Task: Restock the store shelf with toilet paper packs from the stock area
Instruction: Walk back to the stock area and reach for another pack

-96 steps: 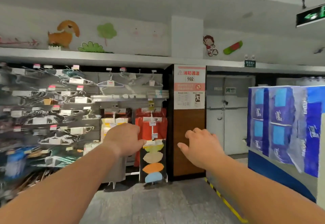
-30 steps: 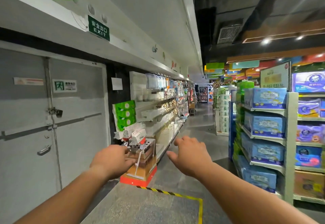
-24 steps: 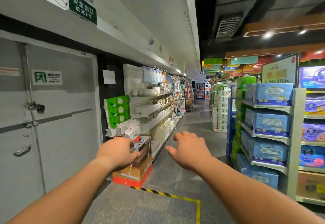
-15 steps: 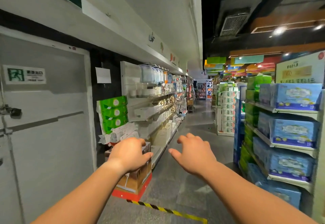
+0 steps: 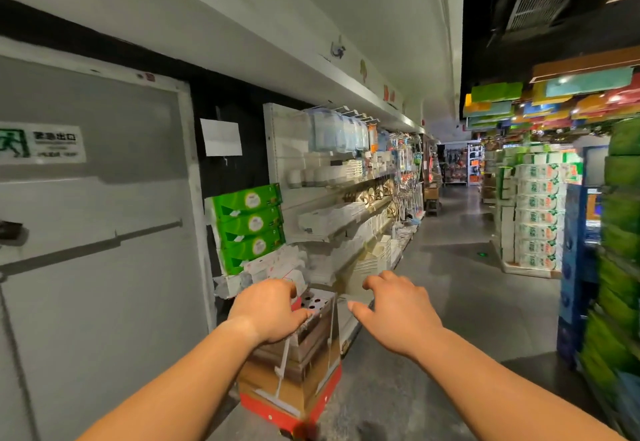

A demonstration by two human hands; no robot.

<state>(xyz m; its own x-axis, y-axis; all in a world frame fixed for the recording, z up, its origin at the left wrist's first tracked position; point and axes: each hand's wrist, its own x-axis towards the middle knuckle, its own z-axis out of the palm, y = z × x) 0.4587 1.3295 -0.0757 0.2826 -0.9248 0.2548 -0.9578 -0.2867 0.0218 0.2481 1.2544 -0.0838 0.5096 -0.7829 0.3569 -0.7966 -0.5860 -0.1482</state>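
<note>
now | left hand loosely curled, holding nothing | right hand spread | green packs: four

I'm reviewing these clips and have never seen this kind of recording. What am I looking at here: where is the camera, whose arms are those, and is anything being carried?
There is no machine here. The single view comes from a wide-angle camera worn on a person's head, looking forward and down, so the two bare forearms are the wearer's own. The left hand and right hand reach out in front with loosely curled fingers and hold nothing. The person stands in a store aisle. At the left is a grey door with an exit sign. Beyond it hang green packs beside shelves of white housewares. A cardboard display stand sits on the floor below the hands. Stacked paper packs stand further along on the right.
</note>
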